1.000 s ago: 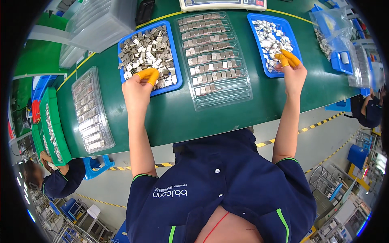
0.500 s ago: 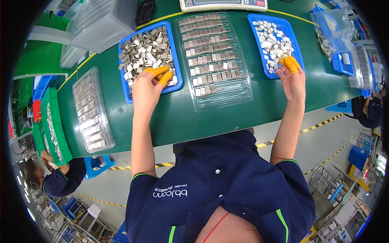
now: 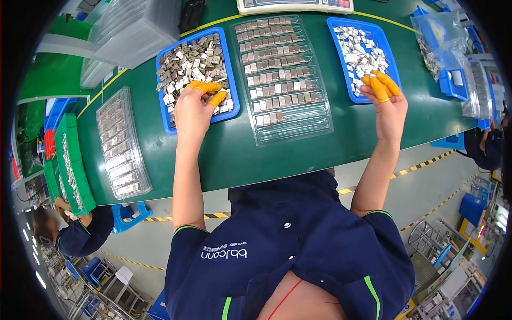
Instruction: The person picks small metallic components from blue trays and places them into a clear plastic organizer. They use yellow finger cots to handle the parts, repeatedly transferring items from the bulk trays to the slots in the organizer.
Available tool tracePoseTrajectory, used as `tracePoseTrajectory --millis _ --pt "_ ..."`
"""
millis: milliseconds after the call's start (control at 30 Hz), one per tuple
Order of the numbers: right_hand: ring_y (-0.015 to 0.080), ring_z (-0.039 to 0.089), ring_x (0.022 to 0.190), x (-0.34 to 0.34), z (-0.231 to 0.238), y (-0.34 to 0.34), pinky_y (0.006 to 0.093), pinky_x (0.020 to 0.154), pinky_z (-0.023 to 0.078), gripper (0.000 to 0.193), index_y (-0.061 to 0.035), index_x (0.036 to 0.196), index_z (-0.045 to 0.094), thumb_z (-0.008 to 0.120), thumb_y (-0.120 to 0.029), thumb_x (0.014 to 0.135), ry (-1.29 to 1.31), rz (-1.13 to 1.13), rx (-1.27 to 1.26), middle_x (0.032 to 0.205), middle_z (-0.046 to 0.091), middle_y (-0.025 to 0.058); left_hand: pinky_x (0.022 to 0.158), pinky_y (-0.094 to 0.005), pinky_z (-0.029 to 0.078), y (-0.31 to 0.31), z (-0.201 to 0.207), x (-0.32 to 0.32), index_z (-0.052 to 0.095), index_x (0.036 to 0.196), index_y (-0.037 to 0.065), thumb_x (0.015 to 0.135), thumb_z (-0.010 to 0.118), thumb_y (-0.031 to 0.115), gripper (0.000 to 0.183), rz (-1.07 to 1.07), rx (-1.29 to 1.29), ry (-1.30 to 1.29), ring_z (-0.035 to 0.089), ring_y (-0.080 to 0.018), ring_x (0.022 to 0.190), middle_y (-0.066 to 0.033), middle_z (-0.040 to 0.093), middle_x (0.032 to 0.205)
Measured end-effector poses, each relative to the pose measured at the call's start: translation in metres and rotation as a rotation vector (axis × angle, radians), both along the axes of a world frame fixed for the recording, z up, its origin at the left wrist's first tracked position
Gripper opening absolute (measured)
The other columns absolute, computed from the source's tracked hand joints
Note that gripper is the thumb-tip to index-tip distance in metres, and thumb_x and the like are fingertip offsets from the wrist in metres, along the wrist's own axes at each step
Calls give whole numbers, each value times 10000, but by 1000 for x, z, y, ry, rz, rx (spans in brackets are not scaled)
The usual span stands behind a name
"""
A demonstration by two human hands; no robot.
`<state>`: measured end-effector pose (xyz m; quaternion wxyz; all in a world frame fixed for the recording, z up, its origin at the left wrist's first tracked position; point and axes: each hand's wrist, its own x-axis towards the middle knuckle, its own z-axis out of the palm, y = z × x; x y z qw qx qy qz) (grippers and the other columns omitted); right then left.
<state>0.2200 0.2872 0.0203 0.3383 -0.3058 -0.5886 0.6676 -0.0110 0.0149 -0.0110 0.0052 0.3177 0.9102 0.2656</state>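
My left hand (image 3: 193,111) reaches over the near right part of a blue tray (image 3: 232,80) heaped with small silver and white metal connector shells (image 3: 184,66). Its thumb and fingers, in yellow finger cots, close toward each other at the pile; what they pinch is hidden. My right hand (image 3: 388,104) hovers at the near edge of a second blue tray (image 3: 392,56), which holds small white parts (image 3: 360,45). Its cotted fingertips are drawn together, and anything between them is too small to name. Between the trays lies a clear plastic blister tray (image 3: 293,136) with rows of metal shells.
Another filled blister tray (image 3: 124,144) lies at left, beside green bins (image 3: 72,160). Stacked clear trays (image 3: 133,37) and a scale (image 3: 293,6) stand at the back. At right are a plastic bag (image 3: 440,40) and a small blue box (image 3: 452,84). A co-worker (image 3: 85,232) sits at far left.
My right hand has come slightly nearer and turned, its fingers now curled more closely together. My left hand has stayed at the shell tray, its fingers shifting a little.
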Motion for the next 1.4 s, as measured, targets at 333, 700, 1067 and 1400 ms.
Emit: tracePoseTrajectory --millis 333,700,1067,1400 --pt "144 646 703 -21 9 -60 233 670 503 226 23 1001 636 655 1 777 -22 460 99 836 672 101 597 -255 516 14 14 15 678 850 -17 696 724 49 174 86 268 -159 642 -139 614 -108 673 725" --pt "198 652 701 -35 11 -83 270 647 527 237 -41 865 696 731 -22 632 190 362 810 810 677 79 713 -261 549 20 40 83 608 1035 -57 804 650 50 258 -102 1046 -1478 657 -186 769 -136 653 900" --pt "264 645 721 -28 16 -87 304 622 528 214 36 804 670 661 73 593 263 334 920 786 658 134 701 -252 552 26 38 93 614 1026 -49 818 638 55 234 -115 1102 -1617 659 -181 757 -138 651 908" --pt "244 643 767 -29 13 -84 280 670 528 274 -31 879 694 672 53 619 190 423 882 854 669 88 704 -265 554 23 33 98 621 1011 -53 806 646 33 224 -96 1082 -1598 660 -195 764 -142 650 920"
